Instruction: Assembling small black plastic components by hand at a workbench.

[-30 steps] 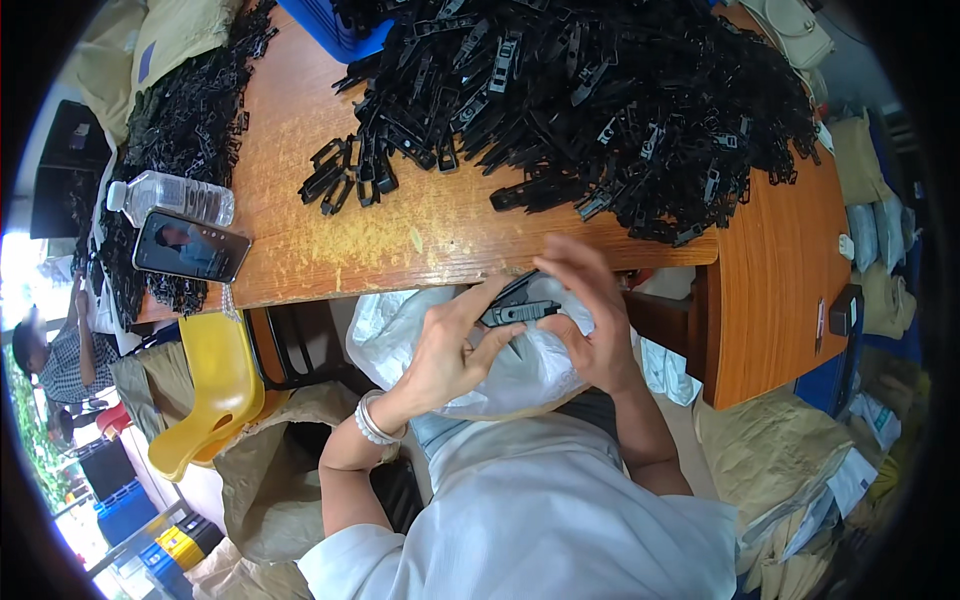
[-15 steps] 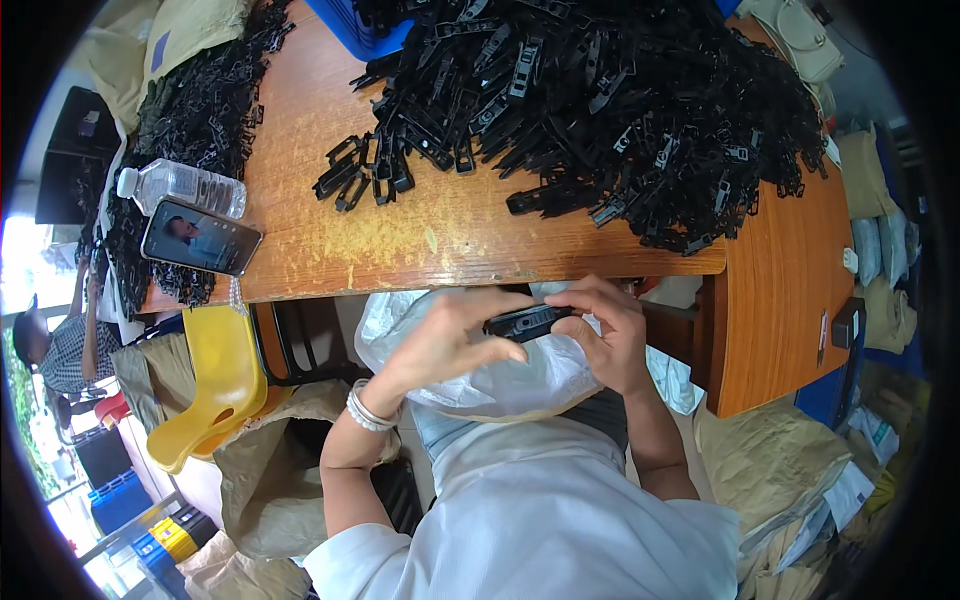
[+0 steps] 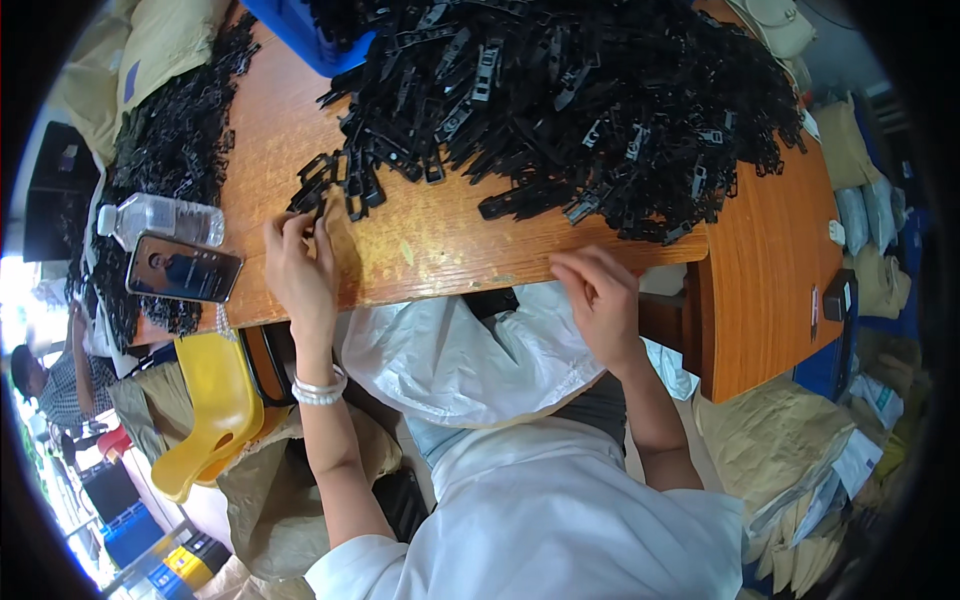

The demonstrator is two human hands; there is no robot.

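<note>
My left hand (image 3: 300, 270) reaches over the table's front edge to the near left end of a heap of black plastic parts (image 3: 560, 110). Its fingertips pinch a black plastic part (image 3: 321, 208), mostly hidden by the fingers. My right hand (image 3: 605, 302) hovers by the table edge with fingers curled in, and nothing shows in it. Across my lap a white plastic bag (image 3: 450, 365) lies spread, with dark pieces (image 3: 490, 300) in its mouth beneath the table edge.
On the left of the wooden table (image 3: 420, 255) lie a phone (image 3: 184, 267), a clear bottle (image 3: 165, 218) and another pile of black parts (image 3: 180, 140). A blue bin (image 3: 330, 50) stands behind. A yellow chair (image 3: 212, 410) and paper sacks (image 3: 770, 450) flank me.
My left hand has moved forward and left, from the black part between both hands to the heap. That part has left my hands. My right hand has drawn slightly up, fingers curled.
</note>
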